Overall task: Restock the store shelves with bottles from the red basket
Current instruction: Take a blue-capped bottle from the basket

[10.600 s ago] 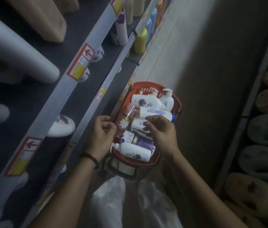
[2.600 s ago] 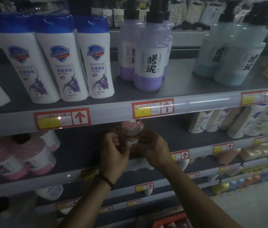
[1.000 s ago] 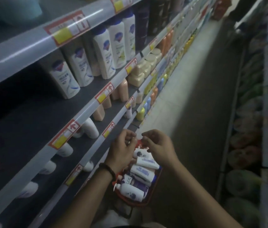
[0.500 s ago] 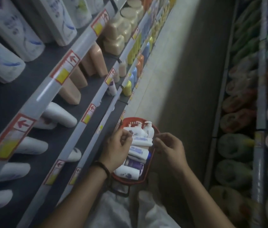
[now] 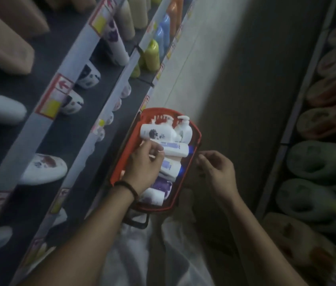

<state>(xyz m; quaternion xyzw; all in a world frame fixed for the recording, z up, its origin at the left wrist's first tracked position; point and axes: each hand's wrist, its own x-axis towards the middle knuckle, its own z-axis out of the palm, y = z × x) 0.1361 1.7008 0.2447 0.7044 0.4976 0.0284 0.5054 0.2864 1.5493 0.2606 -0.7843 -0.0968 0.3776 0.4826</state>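
The left hand (image 5: 144, 162) covers the middle of the basket (image 5: 131, 145) and hides parts of several bottles (image 5: 156, 132) — whether its curled fingers grip one cannot be told. Its wrist hides the basket's near left rim. Print on the bottles is too blurred to read, as is that on the shelf tags (image 5: 54, 96). The shelf bottles (image 5: 43, 169) at left are smeared, and the left edge cuts some. Whether the right hand (image 5: 217, 172) touches the rim is unclear. The packs (image 5: 315, 159) at right are blurred — the edge cuts them.
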